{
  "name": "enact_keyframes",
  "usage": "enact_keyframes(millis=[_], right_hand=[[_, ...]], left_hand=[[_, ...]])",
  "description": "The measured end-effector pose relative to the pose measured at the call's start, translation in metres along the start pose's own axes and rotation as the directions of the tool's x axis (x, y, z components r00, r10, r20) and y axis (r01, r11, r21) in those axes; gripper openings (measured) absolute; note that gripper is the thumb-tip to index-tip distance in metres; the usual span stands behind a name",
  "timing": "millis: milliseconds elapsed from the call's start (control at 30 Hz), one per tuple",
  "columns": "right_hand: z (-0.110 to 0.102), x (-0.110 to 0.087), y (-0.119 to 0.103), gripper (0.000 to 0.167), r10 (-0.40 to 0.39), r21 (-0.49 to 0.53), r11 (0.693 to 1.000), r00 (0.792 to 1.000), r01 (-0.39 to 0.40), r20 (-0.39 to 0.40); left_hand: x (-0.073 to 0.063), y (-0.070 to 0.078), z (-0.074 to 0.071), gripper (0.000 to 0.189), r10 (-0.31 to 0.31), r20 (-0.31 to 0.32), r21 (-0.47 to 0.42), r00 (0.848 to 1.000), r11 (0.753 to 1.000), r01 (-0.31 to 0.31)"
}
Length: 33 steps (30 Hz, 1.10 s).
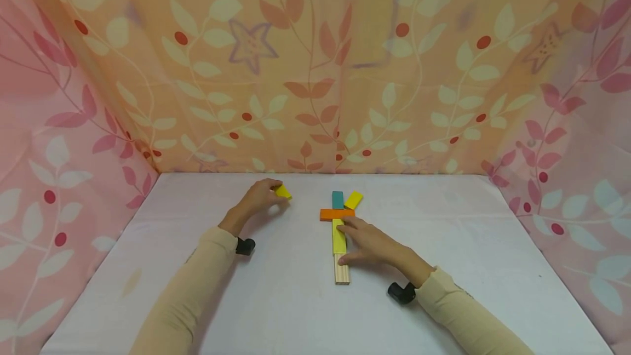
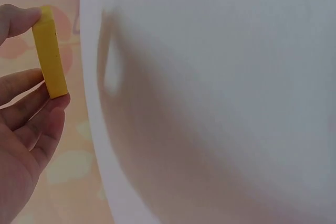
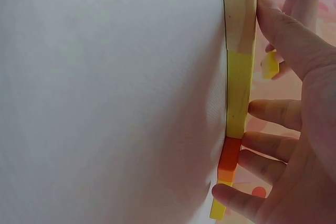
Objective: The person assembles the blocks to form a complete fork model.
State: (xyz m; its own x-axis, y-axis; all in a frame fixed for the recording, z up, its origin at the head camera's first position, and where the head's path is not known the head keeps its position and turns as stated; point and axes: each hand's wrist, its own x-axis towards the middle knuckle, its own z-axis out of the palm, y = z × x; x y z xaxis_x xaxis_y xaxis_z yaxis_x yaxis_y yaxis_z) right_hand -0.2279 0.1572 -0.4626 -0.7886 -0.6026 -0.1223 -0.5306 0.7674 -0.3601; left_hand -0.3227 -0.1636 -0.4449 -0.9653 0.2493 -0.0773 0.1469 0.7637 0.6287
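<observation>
My left hand (image 1: 257, 199) holds a small yellow block (image 1: 283, 192) pinched between thumb and fingertips. In the left wrist view that block (image 2: 51, 56) is raised off the white table, its shadow below. My right hand (image 1: 373, 241) lies over a line of flat blocks, fingers spread, fingertips on their top faces. The line runs from a plain wood block (image 1: 342, 272) at the near end to a yellow-green block (image 1: 338, 242). Beyond it an orange block (image 1: 326, 215) lies crosswise, then a teal block (image 1: 337, 199). Another yellow block (image 1: 354, 199) slants off to the teal block's right.
White cloth covers the table (image 1: 276, 305). A flowered orange curtain (image 1: 315, 70) rises at its back edge, with pink flowered cloth (image 1: 44, 190) along the left side and more pink cloth (image 1: 586, 190) along the right. Black wrist cameras hang below both cuffs.
</observation>
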Motion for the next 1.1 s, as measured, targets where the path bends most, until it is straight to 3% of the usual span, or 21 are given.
enact_keyframes(millis=[767,1100], right_hand=[[-0.001,-0.001,0.0,0.087,0.006,0.041,0.999,1.0,-0.006,0.001],[-0.002,-0.001,-0.002,0.087,0.012,0.037,0.999,1.0,-0.012,-0.002]], left_hand=[[0.013,0.043,0.042,0.061,-0.018,0.015,-0.06,1.0,0.998,0.019],[0.02,0.054,0.058,0.061,0.028,0.028,-0.074,0.999,0.997,-0.026]])
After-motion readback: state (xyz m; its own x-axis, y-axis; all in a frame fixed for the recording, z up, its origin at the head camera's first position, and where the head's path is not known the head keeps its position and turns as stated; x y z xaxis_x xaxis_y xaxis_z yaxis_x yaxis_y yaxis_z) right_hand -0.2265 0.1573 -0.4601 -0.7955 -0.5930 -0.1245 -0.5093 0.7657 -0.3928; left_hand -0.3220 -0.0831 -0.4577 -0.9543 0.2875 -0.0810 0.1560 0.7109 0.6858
